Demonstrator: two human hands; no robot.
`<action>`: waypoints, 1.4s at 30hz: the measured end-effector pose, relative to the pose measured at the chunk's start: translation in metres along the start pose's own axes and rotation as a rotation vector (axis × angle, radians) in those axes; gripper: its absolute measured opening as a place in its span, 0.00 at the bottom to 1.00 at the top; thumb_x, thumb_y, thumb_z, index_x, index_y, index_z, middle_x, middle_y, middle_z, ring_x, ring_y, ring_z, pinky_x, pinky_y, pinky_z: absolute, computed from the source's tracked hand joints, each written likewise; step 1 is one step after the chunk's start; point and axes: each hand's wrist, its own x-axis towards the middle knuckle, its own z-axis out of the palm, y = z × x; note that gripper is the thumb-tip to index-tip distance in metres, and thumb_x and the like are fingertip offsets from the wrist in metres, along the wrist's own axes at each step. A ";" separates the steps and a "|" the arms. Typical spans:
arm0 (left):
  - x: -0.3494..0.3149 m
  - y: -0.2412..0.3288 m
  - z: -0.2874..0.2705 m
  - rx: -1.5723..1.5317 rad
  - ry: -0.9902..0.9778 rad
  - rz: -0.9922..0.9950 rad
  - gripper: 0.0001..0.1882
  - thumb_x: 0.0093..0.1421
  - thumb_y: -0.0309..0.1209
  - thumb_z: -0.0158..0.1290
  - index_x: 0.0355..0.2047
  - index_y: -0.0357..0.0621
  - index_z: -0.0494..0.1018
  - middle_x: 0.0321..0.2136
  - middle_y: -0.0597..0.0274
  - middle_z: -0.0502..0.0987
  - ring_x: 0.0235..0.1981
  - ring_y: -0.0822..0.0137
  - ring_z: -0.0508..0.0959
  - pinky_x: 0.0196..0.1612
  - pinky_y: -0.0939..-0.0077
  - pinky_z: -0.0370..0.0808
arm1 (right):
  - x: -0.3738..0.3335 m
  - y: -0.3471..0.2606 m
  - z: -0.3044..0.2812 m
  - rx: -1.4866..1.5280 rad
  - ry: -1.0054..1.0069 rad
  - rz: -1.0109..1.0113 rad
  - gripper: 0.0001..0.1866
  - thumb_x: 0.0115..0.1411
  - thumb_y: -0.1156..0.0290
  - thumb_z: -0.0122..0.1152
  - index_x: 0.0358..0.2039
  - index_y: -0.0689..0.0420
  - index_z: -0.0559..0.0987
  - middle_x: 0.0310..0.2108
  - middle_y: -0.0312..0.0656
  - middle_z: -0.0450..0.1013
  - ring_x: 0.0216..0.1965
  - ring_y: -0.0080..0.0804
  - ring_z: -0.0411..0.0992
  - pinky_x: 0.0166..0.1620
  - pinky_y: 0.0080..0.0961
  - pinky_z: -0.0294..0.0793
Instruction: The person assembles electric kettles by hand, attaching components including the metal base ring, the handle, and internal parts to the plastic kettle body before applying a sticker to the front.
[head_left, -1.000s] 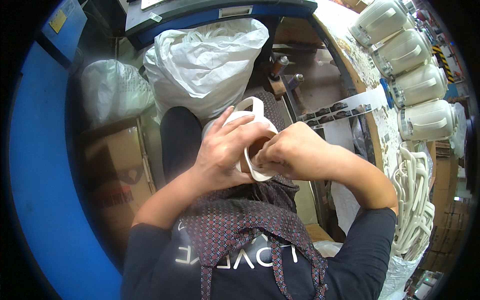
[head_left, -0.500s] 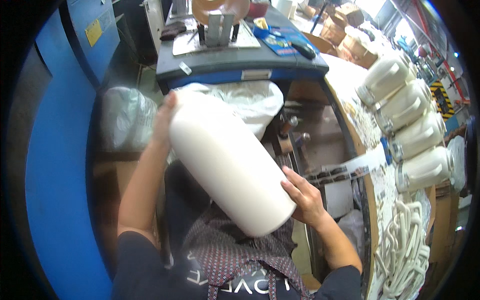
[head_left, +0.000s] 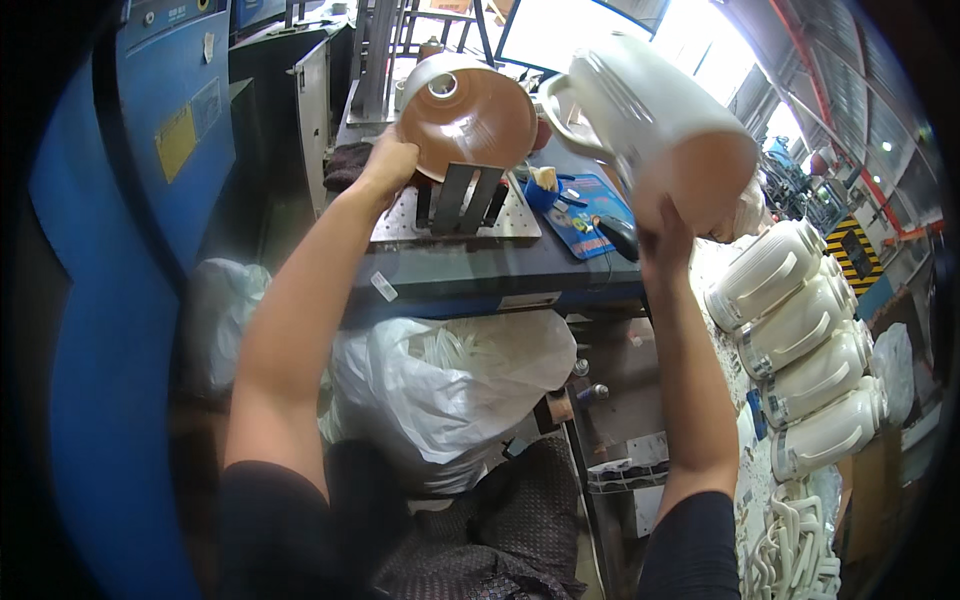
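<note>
Left grip (head_left: 388, 165) is closed on the left edge of a brown-lined jug shell (head_left: 472, 118), which is white outside and is set on its side with its open end turned toward the camera. That shell is supported by an upright metal bracket (head_left: 468, 200) on a perforated plate (head_left: 400, 222), which is carried by the dark surface (head_left: 440, 272). Right grip (head_left: 668, 240) is clasped around the lower rim of a handled jug shell (head_left: 655, 125); its fingers are partly hidden and blurred, so their exact placement cannot be told. This second shell is held up in the air to the right of the first, well apart from it, tilted, with its brown open end facing down toward the wearer and its handle (head_left: 552, 115) turned to the left. Below it, a black mouse (head_left: 620, 238) is seen beside a blue mouse pad (head_left: 578, 232). To the left of the perforated plate, a dark cloth (head_left: 348, 165) is laid, and a small white label (head_left: 384, 287) is stuck near the front edge. Under that edge a white plastic sack (head_left: 430, 390) is placed. At the right, four white jugs (head_left: 800, 325) are lined up on their sides, with a bundle of white handle-shaped pieces (head_left: 790, 548) heaped nearer the wearer.
</note>
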 end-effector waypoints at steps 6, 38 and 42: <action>-0.065 0.041 -0.024 -0.801 -0.016 -0.029 0.20 0.62 0.23 0.44 0.54 0.31 0.65 0.48 0.43 0.74 0.45 0.49 0.80 0.48 0.53 0.79 | 0.096 0.070 0.081 -0.440 -0.049 -0.080 0.17 0.63 0.67 0.57 0.49 0.62 0.74 0.39 0.49 0.76 0.31 0.39 0.78 0.27 0.32 0.79; -0.441 -0.009 -0.067 -0.426 0.245 0.218 0.51 0.53 0.53 0.57 0.68 0.51 0.40 0.67 0.46 0.45 0.65 0.48 0.57 0.66 0.48 0.55 | -0.336 -0.034 -0.059 -0.407 -0.668 -0.111 0.39 0.53 0.71 0.70 0.64 0.59 0.63 0.54 0.49 0.72 0.53 0.36 0.73 0.56 0.28 0.71; -0.448 0.020 -0.045 -0.558 -0.021 0.250 0.62 0.48 0.63 0.59 0.71 0.59 0.31 0.70 0.43 0.38 0.68 0.43 0.54 0.68 0.43 0.52 | -0.367 -0.067 -0.132 -0.500 -0.428 -0.163 0.18 0.61 0.75 0.58 0.53 0.59 0.76 0.47 0.43 0.78 0.43 0.26 0.77 0.48 0.23 0.75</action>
